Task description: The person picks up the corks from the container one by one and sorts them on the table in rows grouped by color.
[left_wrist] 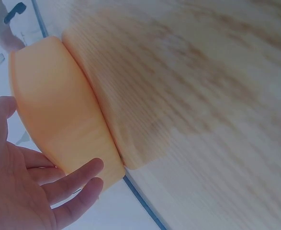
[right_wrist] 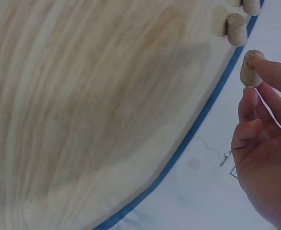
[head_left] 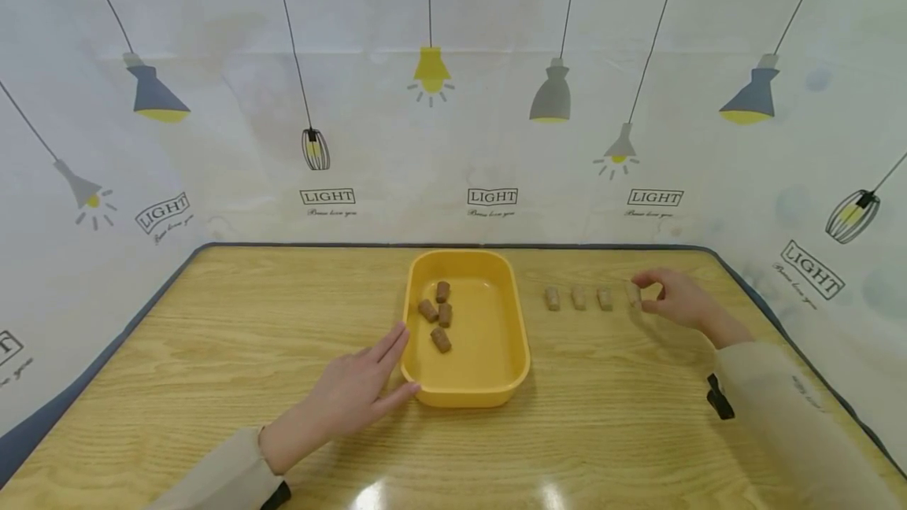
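Between the thumb and fingertips of my right hand is a pinched cork, pale tan and upright. Three similar corks stand in a row on the table to its left. My left hand rests against the left side of a yellow plastic tub, fingers extended along its wall and rim. Inside the tub, several browner corks lie loosely toward the left. In the left wrist view, the tub's outer wall hides its contents.
The wood-grain table has a dark blue edge strip along its back and sides. Behind it hangs a pale backdrop printed with lamps and the word LIGHT.
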A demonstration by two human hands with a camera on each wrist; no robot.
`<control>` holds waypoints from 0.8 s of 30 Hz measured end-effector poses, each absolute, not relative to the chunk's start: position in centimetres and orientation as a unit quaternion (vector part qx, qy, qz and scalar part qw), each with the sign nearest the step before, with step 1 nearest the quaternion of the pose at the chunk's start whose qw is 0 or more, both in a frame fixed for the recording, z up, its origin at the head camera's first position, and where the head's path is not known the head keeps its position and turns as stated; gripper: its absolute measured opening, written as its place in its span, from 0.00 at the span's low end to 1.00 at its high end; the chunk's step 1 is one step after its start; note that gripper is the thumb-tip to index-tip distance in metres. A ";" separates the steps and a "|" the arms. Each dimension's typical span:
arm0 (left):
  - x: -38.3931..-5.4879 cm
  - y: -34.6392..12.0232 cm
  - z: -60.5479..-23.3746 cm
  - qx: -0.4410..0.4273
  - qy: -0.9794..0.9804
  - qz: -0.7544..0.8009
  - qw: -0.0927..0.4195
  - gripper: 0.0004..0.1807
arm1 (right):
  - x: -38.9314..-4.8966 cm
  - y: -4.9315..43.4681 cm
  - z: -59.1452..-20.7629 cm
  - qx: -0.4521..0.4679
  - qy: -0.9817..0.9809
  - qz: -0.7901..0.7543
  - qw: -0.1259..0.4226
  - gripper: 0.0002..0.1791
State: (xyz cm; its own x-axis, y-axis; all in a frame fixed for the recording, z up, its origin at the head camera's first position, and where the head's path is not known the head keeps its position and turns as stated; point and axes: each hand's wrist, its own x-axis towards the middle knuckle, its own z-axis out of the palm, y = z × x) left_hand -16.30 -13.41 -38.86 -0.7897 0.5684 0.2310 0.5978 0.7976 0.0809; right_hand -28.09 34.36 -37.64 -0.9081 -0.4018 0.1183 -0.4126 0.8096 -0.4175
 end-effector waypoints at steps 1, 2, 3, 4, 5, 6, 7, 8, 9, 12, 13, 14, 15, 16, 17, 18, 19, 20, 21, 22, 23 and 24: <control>-16.3 -13.4 -38.9 -0.308 -0.943 -0.075 0.098 0.39 | -28.1 34.4 -37.9 0.214 -0.951 0.224 0.015 0.23; -16.3 -13.4 -38.9 -0.308 -0.943 -0.075 0.097 0.39 | -28.2 34.5 -38.1 0.212 -0.950 0.228 0.015 0.23; -16.3 -13.4 -38.9 -0.308 -0.944 -0.076 0.096 0.39 | -28.3 34.6 -38.4 0.209 -0.951 0.229 0.016 0.23; -16.3 -13.4 -38.9 -0.307 -0.944 -0.076 0.096 0.39 | -28.3 34.7 -38.6 0.206 -0.951 0.231 0.017 0.23; -16.3 -13.4 -38.9 -0.307 -0.944 -0.077 0.094 0.39 | -28.4 34.7 -38.7 0.204 -0.951 0.233 0.016 0.23; -16.3 -13.4 -38.9 -0.306 -0.944 -0.079 0.093 0.39 | -28.5 34.7 -38.9 0.203 -0.951 0.234 0.016 0.23; -16.3 -13.4 -38.9 -0.306 -0.944 -0.080 0.092 0.39 | -28.5 34.8 -39.0 0.202 -0.951 0.234 0.016 0.23; -16.3 -13.4 -38.9 -0.306 -0.944 -0.080 0.091 0.39 | -28.6 34.8 -39.1 0.201 -0.951 0.235 0.016 0.23; -16.3 -13.4 -38.9 -0.305 -0.945 -0.080 0.090 0.39 | -28.6 34.8 -39.2 0.201 -0.951 0.234 0.017 0.23; -16.3 -13.4 -38.9 -0.304 -0.945 -0.079 0.089 0.39 | -28.7 34.9 -39.4 0.198 -0.952 0.232 0.017 0.23; -16.3 -13.4 -38.9 -0.304 -0.945 -0.078 0.089 0.39 | -28.7 34.9 -39.5 0.196 -0.953 0.232 0.016 0.23; -16.4 -13.4 -38.9 -0.304 -0.945 -0.077 0.089 0.39 | -28.7 34.9 -39.6 0.193 -0.954 0.230 0.016 0.23; -16.4 -13.4 -38.9 -0.304 -0.945 -0.077 0.088 0.39 | -28.8 34.9 -39.6 0.191 -0.954 0.229 0.016 0.23; -16.4 -13.4 -38.9 -0.304 -0.945 -0.077 0.088 0.39 | -28.8 35.0 -39.7 0.189 -0.955 0.228 0.016 0.23; -16.4 -13.4 -38.9 -0.304 -0.945 -0.078 0.088 0.39 | -28.9 34.9 -39.7 0.187 -0.955 0.228 0.015 0.23; -16.4 -13.4 -38.9 -0.304 -0.945 -0.079 0.088 0.39 | -28.9 34.9 -39.8 0.186 -0.955 0.229 0.014 0.23; -16.4 -13.4 -38.9 -0.305 -0.945 -0.079 0.088 0.39 | -29.0 34.9 -39.8 0.186 -0.956 0.228 0.016 0.23; -16.4 -13.4 -38.9 -0.305 -0.945 -0.080 0.088 0.39 | -29.0 34.9 -39.9 0.186 -0.956 0.228 0.016 0.23; -16.3 -13.4 -38.9 -0.305 -0.945 -0.080 0.089 0.39 | -29.1 34.9 -40.0 0.186 -0.955 0.229 0.015 0.22; -16.3 -13.4 -38.9 -0.306 -0.945 -0.080 0.090 0.39 | -29.1 34.8 -40.0 0.185 -0.955 0.229 0.014 0.22; -16.3 -13.4 -38.9 -0.306 -0.944 -0.080 0.090 0.39 | -29.1 34.8 -40.0 0.185 -0.955 0.230 0.013 0.22; -16.3 -13.4 -38.9 -0.306 -0.944 -0.080 0.092 0.39 | -29.2 34.7 -40.0 0.184 -0.955 0.232 0.010 0.22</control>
